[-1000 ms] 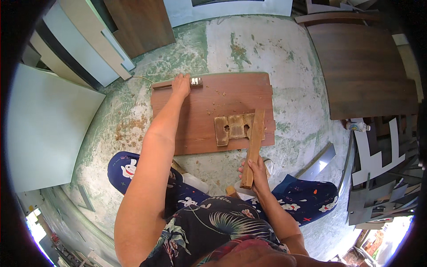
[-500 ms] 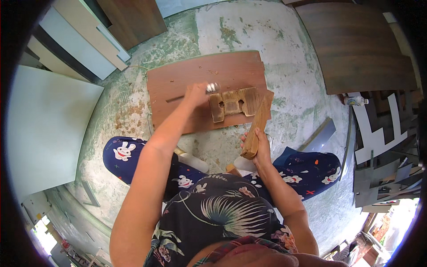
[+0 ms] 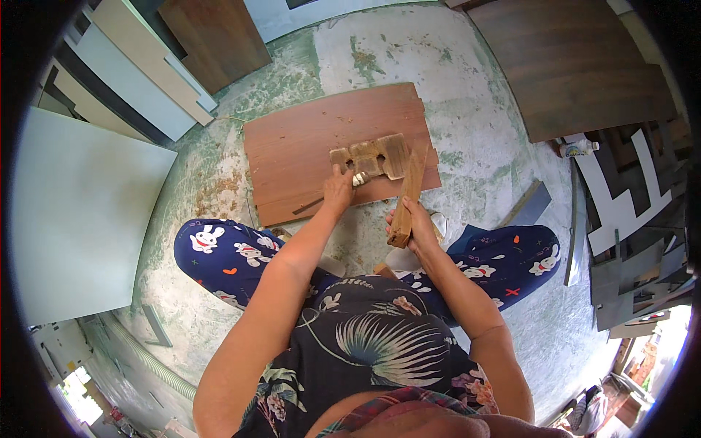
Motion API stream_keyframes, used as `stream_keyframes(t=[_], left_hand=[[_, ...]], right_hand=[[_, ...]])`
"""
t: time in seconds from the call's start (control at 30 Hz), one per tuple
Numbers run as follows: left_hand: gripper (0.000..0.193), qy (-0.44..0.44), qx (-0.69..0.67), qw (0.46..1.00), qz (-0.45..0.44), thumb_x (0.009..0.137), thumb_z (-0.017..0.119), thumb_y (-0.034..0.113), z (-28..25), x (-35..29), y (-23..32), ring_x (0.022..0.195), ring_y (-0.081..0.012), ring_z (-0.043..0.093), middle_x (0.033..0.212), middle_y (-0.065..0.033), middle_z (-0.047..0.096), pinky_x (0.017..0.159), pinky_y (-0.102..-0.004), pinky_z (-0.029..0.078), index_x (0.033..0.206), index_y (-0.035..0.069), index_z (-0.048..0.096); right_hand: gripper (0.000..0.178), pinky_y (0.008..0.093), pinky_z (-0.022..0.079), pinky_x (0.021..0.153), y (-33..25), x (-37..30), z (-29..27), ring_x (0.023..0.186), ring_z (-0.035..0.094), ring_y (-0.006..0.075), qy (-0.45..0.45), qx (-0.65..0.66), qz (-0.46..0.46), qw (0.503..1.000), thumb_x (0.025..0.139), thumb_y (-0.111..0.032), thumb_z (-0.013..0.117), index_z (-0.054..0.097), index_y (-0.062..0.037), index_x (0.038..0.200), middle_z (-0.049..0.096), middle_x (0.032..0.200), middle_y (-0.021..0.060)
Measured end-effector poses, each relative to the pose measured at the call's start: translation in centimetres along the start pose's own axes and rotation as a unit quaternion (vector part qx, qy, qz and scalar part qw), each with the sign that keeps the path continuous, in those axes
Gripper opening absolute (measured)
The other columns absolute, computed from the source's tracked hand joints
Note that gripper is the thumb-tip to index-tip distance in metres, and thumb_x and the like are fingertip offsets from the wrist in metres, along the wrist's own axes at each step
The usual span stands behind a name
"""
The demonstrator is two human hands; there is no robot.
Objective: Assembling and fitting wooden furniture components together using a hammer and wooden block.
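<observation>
My left hand (image 3: 338, 191) is closed round a slim hand tool. Its thin dark shaft (image 3: 307, 207) sticks out on the near left side, and its whitish, wrapped-looking end (image 3: 360, 178) shows on the right. Whether it is a chisel or a file I cannot tell. The fingers of this hand reach the near left part of a carved wooden block (image 3: 394, 155), which has two dark holes and lies tilted on a reddish-brown board (image 3: 292, 150). In my right hand (image 3: 418, 223) is a long, thick wooden bar (image 3: 410, 191), its far end over the board's right side.
Wood chips lie on the board and the worn floor (image 3: 292, 80). My bent legs (image 3: 226, 252) flank the near side. Panels (image 3: 80, 219) lean at the left, dark sheets (image 3: 577, 73) at the far right, with a plastic bottle (image 3: 578, 148) and cut scraps (image 3: 635, 270) nearby.
My left hand has come nearer and rightward with the tool, down to the block's near left part. The block has turned and now lies tilted. My right hand keeps hold of the bar.
</observation>
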State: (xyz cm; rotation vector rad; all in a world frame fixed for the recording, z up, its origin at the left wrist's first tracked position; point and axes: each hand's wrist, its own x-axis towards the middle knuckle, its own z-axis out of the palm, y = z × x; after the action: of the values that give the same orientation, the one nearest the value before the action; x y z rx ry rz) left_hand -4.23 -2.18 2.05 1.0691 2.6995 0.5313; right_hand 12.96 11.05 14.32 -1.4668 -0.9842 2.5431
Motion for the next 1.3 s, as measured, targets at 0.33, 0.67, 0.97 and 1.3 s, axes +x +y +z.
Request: stream_keyframes(t=[0.33,0.67,0.97,1.3], left_hand=[[0.039,-0.023,0.014,0.996,-0.088,0.073,0.070,0.010,-4.2,2.5,-3.5,0.086,-0.0415,0.063,0.112,-0.0202,0.051,0.076,-0.0510,0.050,0.111,0.011,0.058],[0.041,0.154,-0.344,0.916,-0.140,0.080,0.070,0.015,-16.3,9.8,-1.7,0.083,-0.0267,0.064,0.087,-0.0134,0.063,0.076,-0.0384,0.049,0.115,0.006,0.052],[0.030,0.223,-0.537,0.810,-0.082,0.083,0.070,0.001,-10.9,7.9,0.7,0.083,-0.0128,0.059,0.095,-0.0031,0.061,0.075,-0.0293,0.050,0.108,0.004,0.053],[0.031,0.256,-0.487,0.829,-0.102,0.082,0.073,0.005,-9.4,8.2,1.3,0.086,-0.0143,0.060,0.096,-0.0045,0.062,0.078,-0.0297,0.049,0.104,0.004,0.053]], right_hand=[[0.042,0.0414,0.057,0.053,-0.6,1.3,1.4,0.071,0.064,0.0256,-0.052,-0.027,0.022,0.998,0.093,-0.030,0.058,0.038,-0.0084,0.123,0.055,0.093,0.0131],[0.040,0.0364,0.058,0.051,-2.9,0.2,2.7,0.070,0.065,0.0226,-0.068,-0.006,-0.088,0.994,0.093,-0.028,0.057,0.039,-0.0053,0.121,0.058,0.091,0.0126],[0.036,0.0354,0.059,0.054,-4.0,-1.0,3.3,0.072,0.066,0.0207,-0.040,-0.038,-0.134,0.989,0.095,-0.027,0.054,0.042,-0.0065,0.122,0.059,0.093,0.0112],[0.039,0.0326,0.058,0.053,-3.8,-1.2,3.7,0.069,0.066,0.0184,-0.056,-0.101,-0.168,0.979,0.094,-0.025,0.057,0.043,-0.0067,0.126,0.059,0.092,0.0096]])
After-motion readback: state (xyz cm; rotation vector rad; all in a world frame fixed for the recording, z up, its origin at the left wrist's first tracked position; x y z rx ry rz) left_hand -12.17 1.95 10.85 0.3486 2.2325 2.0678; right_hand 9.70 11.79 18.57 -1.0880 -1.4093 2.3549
